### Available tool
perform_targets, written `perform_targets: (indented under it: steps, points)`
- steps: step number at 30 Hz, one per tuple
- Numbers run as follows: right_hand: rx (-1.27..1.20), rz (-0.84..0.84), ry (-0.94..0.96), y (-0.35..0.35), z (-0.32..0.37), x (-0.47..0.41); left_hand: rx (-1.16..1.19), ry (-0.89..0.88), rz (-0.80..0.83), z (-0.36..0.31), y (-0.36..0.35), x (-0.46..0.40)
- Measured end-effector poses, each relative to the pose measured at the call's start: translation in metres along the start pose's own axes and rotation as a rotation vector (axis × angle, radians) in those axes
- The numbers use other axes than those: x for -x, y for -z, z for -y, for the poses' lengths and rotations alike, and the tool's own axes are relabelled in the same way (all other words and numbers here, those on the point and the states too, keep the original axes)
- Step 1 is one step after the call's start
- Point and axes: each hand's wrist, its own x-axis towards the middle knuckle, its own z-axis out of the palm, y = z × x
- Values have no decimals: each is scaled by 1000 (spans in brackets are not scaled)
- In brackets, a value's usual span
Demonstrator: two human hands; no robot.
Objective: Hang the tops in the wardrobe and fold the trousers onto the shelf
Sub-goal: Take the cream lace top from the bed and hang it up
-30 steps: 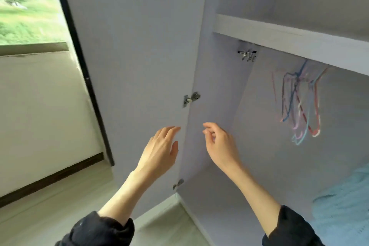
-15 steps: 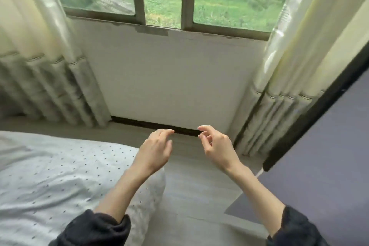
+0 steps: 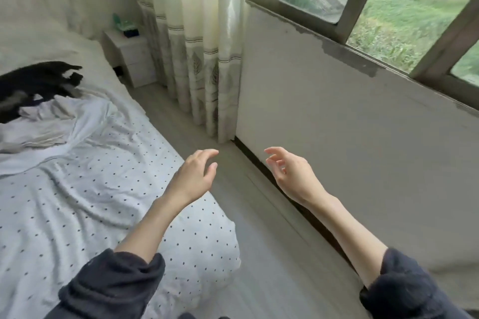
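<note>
A bed [image 3: 77,215] in a dotted sheet is stretching away left of both hands, carrying a heap of pale clothes [image 3: 49,124] and a black garment [image 3: 31,85] lying well beyond the grip. The left hand [image 3: 193,179] and right hand [image 3: 293,176] are hovering over the floor [image 3: 259,254], fingers loosely spread, each grip holding nothing.

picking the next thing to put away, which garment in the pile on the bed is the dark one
The black garment, at the far left of the bed, lying on top of the pile. The clothes under it are white and pale grey. Both hands are empty.
</note>
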Motion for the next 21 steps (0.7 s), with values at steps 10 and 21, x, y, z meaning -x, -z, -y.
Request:
perform_targets:
  steps: [10,21]
  points:
    - [14,283,364,-36,14,-225,13,355,-306,67,15,-114]
    - [8,517,638,-82,74,-443,56,652,-482,129,48,-255]
